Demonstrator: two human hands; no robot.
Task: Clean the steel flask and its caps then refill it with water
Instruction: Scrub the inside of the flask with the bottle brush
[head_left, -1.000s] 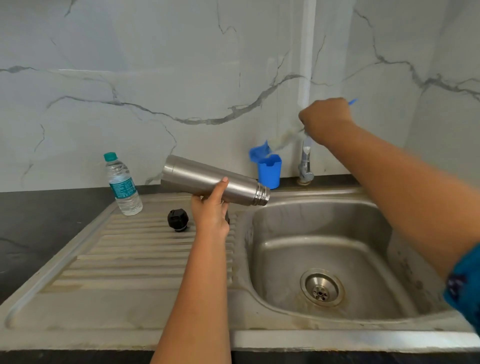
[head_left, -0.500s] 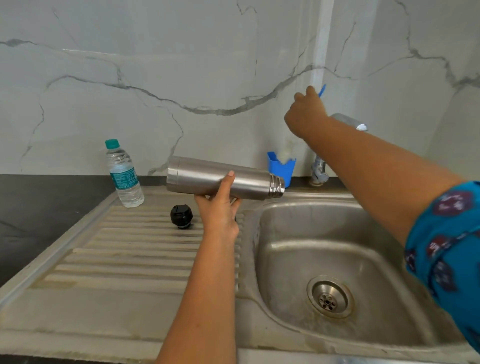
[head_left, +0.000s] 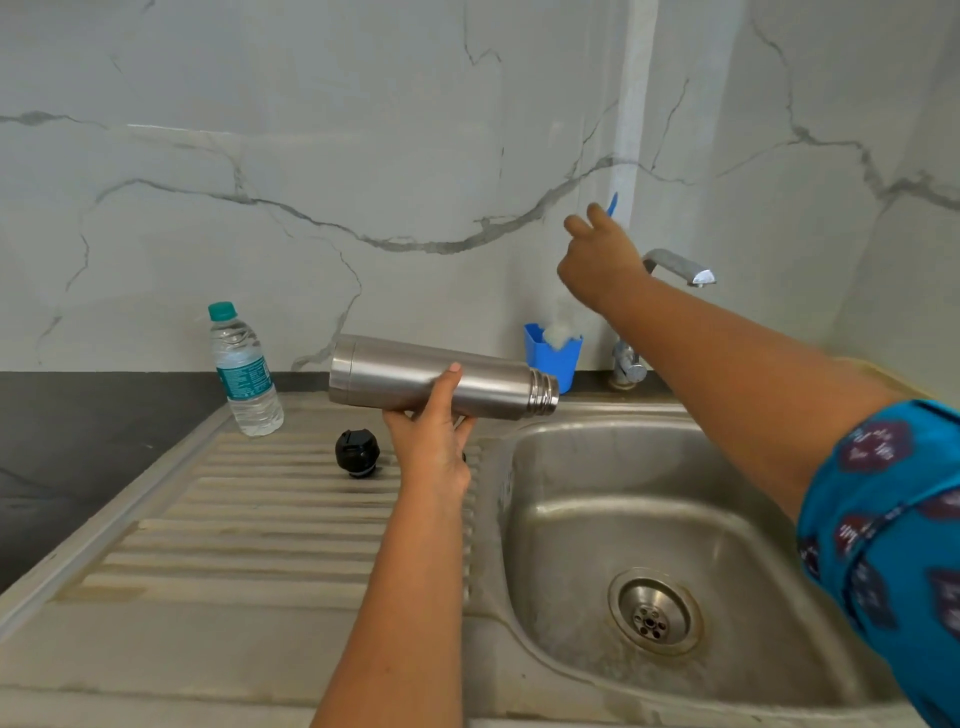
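My left hand (head_left: 434, 447) grips the steel flask (head_left: 441, 378) from below and holds it level above the drainboard, its open threaded mouth pointing right toward the sink basin. A black cap (head_left: 356, 452) lies on the drainboard just left of that hand. My right hand (head_left: 597, 260) is raised near the wall and holds a blue-handled bottle brush (head_left: 613, 203). The brush's white bristle head (head_left: 560, 332) sits blurred in the top of a blue cup (head_left: 551, 359). A second cap is mostly hidden behind my left hand.
The steel sink basin (head_left: 587, 467) with its drain (head_left: 654, 613) fills the lower right. A tap (head_left: 680, 267) juts out behind my right forearm. A plastic water bottle (head_left: 243, 371) stands at the back left of the ribbed drainboard (head_left: 260, 519). Dark countertop lies at far left.
My right hand has gone up and right with the brush handle, and the bristle head now sits in the blue cup. The flask has stayed level in my left hand.
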